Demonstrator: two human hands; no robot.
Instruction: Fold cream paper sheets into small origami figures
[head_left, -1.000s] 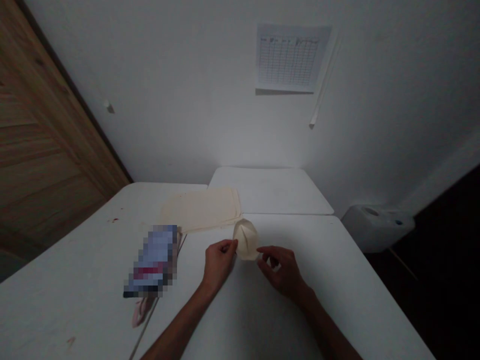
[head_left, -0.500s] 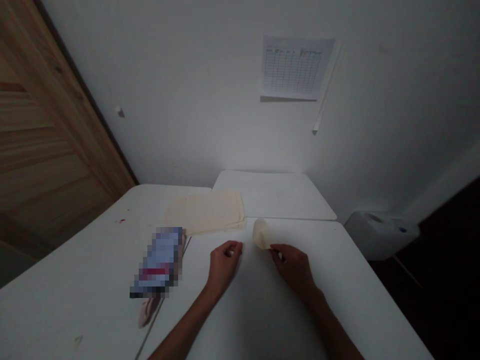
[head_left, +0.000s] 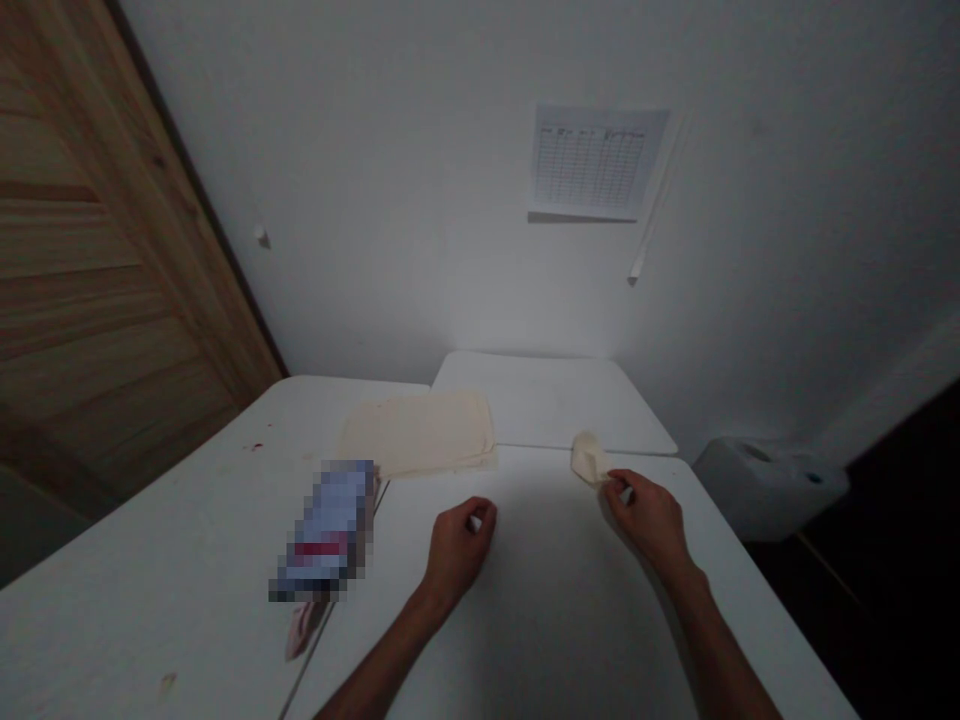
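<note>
My right hand (head_left: 646,515) pinches the lower right end of a small cream-coloured folded piece of thin sheet (head_left: 587,458) between thumb and fingertips. That piece is at the right part of the white table, by the seam with the far board. My left hand (head_left: 461,543) rests near the table's middle, fingers curled and thumb tip against the fingertips, with nothing visible in it. Beyond it, to the left, lies a stack of thin cream-coloured rectangular sheets (head_left: 420,430), their edges slightly uneven.
A blurred-out bluish object (head_left: 326,530) lies left of my left hand, with a pinkish cloth-like end (head_left: 304,628) below it. A white board (head_left: 555,400) adjoins the table's far side. A whitish plastic container (head_left: 772,490) stands beyond the right edge.
My right hand has moved to the right, carrying the cream-coloured folded piece away from my left hand. My left hand keeps its curled pose. The view has shifted slightly.
</note>
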